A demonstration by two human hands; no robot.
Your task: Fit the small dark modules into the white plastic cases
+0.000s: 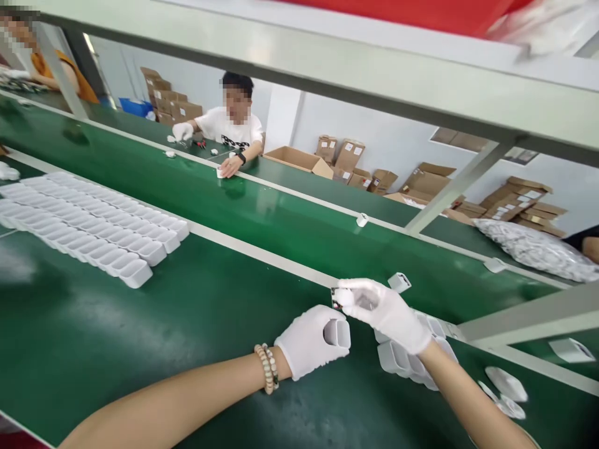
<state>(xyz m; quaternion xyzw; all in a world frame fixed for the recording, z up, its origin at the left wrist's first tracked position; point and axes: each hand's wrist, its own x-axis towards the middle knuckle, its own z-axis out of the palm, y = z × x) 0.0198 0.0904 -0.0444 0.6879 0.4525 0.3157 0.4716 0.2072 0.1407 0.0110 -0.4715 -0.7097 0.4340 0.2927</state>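
My left hand, in a white glove, is closed around a small white plastic cup whose opening faces right and up. Just above it, my right hand, also gloved, pinches a small white rounded part with a dark, board-like edge; its exact kind is too small to tell. The part is apart from the cup. Under and behind my right wrist stand several white cups, partly hidden by the hand and forearm. Beyond the right hand, a white housing lies at the strip beside the belt.
Rows of white cups cover the bench on the left. A green conveyor belt runs across, carrying a few white housings. White caps lie at the right. A co-worker sits across the belt. Overhead, a shelf beam spans the view.
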